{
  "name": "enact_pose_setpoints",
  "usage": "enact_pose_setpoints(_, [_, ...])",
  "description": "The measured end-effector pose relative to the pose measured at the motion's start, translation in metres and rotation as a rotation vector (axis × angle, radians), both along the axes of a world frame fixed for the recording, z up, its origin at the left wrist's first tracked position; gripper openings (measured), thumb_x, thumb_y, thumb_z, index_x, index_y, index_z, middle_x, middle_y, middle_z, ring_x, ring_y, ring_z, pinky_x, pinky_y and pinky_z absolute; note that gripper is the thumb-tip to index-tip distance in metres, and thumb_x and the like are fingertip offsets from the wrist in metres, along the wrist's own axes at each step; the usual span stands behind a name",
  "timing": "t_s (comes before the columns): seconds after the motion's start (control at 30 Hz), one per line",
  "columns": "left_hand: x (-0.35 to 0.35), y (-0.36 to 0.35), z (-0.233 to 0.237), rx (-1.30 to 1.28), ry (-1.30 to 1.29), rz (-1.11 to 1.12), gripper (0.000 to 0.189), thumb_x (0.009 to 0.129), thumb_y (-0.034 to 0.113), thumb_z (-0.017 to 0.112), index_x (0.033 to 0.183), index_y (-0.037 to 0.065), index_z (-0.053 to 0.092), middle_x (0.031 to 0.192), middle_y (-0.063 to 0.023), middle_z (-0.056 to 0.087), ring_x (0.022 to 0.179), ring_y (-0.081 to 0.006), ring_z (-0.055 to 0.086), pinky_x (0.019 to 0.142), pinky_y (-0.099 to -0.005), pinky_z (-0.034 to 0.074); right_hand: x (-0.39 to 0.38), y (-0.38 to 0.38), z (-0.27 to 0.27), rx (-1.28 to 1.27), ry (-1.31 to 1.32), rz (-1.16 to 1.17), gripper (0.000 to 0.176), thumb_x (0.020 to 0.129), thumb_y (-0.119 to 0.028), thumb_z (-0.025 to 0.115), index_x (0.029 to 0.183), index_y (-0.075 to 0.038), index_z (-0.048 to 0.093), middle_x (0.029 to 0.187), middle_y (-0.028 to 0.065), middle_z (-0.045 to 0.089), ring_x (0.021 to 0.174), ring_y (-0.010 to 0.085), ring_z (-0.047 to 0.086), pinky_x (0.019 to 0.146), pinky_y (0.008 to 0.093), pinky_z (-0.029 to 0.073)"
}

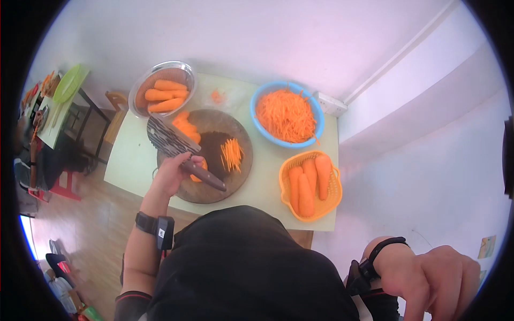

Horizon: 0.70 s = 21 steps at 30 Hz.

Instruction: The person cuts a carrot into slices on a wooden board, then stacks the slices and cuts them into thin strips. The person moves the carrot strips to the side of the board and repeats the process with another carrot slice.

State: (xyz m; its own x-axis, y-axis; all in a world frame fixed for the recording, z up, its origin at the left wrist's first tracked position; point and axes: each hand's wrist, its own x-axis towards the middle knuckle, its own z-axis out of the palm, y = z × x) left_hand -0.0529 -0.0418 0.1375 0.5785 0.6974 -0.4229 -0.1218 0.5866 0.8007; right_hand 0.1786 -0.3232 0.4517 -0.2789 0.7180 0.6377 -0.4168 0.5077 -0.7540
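My left hand [174,174] grips a cleaver [163,134] around the start of its brown handle, holding it over the left part of a round wooden cutting board [238,125]. The patterned blade points to the far left. Beneath and behind it lie carrot slices [184,127], partly hidden by the blade and hand. Thin carrot strips [232,155] form a small pile on the board's right half. Away from the table, my right hand [441,278] is raised near the camera at the lower right, its fingers curled downward and fingertips out of sight.
A metal bowl [136,85] with several carrots stands at the back left. A blue basin [254,120] full of shredded carrot [286,115] is back right, by a power strip [330,104]. Below it, a yellow basket [336,198] holds several carrots. Another table [56,123] stands far left.
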Motion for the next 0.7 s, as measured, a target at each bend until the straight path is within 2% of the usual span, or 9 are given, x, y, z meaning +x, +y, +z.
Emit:
enact_pose_setpoints(0.03, [0.001,-0.001,0.001,0.002,-0.010,-0.003,0.029,0.097,0.016,0.053,0.108,-0.009,0.063,0.101,-0.0184,0.071,0.095,-0.0273,0.069,0.090,-0.0401,0.055,-0.003,-0.004,0.008,-0.243,0.030,-0.030,0.018,0.086,0.003,0.069,0.099,-0.007,0.075,0.120,0.0073,0.065,0.107,0.0215,0.063,0.091,0.0335,0.058])
enact_pose_setpoints(0.07, [0.001,-0.003,0.002,0.000,-0.009,-0.004,0.029,0.097,0.016,0.053,0.108,-0.009,0.063,0.101,-0.0184,0.071,0.095,-0.0273,0.069,0.090,-0.0401,0.055,-0.005,-0.004,0.006,-0.245,0.031,-0.031,0.018,0.086,0.003,0.069,0.099,-0.007,0.075,0.120,0.0073,0.065,0.107,0.0215,0.063,0.091,0.0335,0.058])
enact_pose_setpoints(0.27, [-0.001,-0.004,-0.003,0.003,0.002,-0.033,0.029,0.097,0.014,0.052,0.107,-0.010,0.064,0.103,-0.0180,0.070,0.098,-0.0267,0.068,0.093,-0.0410,0.053,-0.022,0.021,-0.037,0.072,0.331,-0.059,0.025,0.088,0.006,0.065,0.103,-0.010,0.075,0.124,0.0118,0.062,0.108,0.0236,0.062,0.088,0.0322,0.058])
enact_pose_setpoints(0.4, [0.009,-0.011,0.001,-0.028,0.047,-0.108,0.029,0.097,0.013,0.050,0.108,-0.009,0.065,0.105,-0.0169,0.070,0.099,-0.0260,0.067,0.095,-0.0411,0.051,0.000,0.053,-0.073,-0.150,-0.291,-0.329,0.024,0.079,0.003,0.061,0.102,-0.004,0.066,0.101,0.0046,0.065,0.080,0.0239,0.064,0.074,0.0330,0.053])
enact_pose_setpoints(0.43, [0.014,-0.012,0.001,-0.044,0.056,-0.133,0.028,0.097,0.013,0.050,0.109,-0.008,0.065,0.105,-0.0163,0.070,0.099,-0.0257,0.067,0.095,-0.0414,0.051,0.003,0.066,-0.096,-0.363,-0.439,-0.414,0.031,0.083,-0.001,0.059,0.113,-0.005,0.065,0.119,0.0076,0.062,0.095,0.0248,0.064,0.086,0.0335,0.051])
enact_pose_setpoints(0.5, [0.027,-0.017,0.002,-0.093,0.079,-0.126,0.028,0.097,0.013,0.049,0.110,-0.007,0.065,0.106,-0.0155,0.070,0.099,-0.0251,0.067,0.095,-0.0410,0.052,0.013,0.098,-0.173,-0.614,-0.514,-0.329,0.042,0.087,-0.014,0.067,0.126,-0.004,0.057,0.123,0.0112,0.058,0.112,0.0220,0.058,0.095,0.0343,0.046])
enact_pose_setpoints(0.57, [0.041,-0.029,-0.006,-0.125,0.111,-0.119,0.028,0.097,0.012,0.049,0.111,-0.006,0.064,0.106,-0.0147,0.070,0.099,-0.0245,0.067,0.094,-0.0407,0.052,0.018,0.104,-0.241,-0.644,-0.764,-0.365,0.056,0.085,-0.020,0.070,0.134,-0.004,0.049,0.122,0.0127,0.058,0.114,0.0259,0.058,0.096,0.0365,0.047])
enact_pose_setpoints(0.63, [0.057,-0.040,-0.023,-0.118,0.042,-0.121,0.026,0.098,0.012,0.048,0.111,-0.005,0.063,0.107,-0.0129,0.069,0.101,-0.0232,0.067,0.093,-0.0393,0.053,0.019,0.109,-0.309,-0.569,-0.822,-0.396,0.060,0.086,-0.019,0.069,0.138,-0.004,0.044,0.127,0.0150,0.056,0.115,0.0266,0.057,0.096,0.0382,0.047])
enact_pose_setpoints(0.7, [0.071,-0.051,-0.027,-0.126,0.096,-0.094,0.024,0.098,0.013,0.048,0.110,-0.003,0.062,0.108,-0.0113,0.068,0.100,-0.0210,0.066,0.091,-0.0380,0.054,0.006,0.110,-0.335,-0.503,-0.875,-0.433,0.064,0.087,-0.019,0.068,0.143,-0.004,0.040,0.131,0.0173,0.054,0.116,0.0274,0.057,0.097,0.0399,0.047])
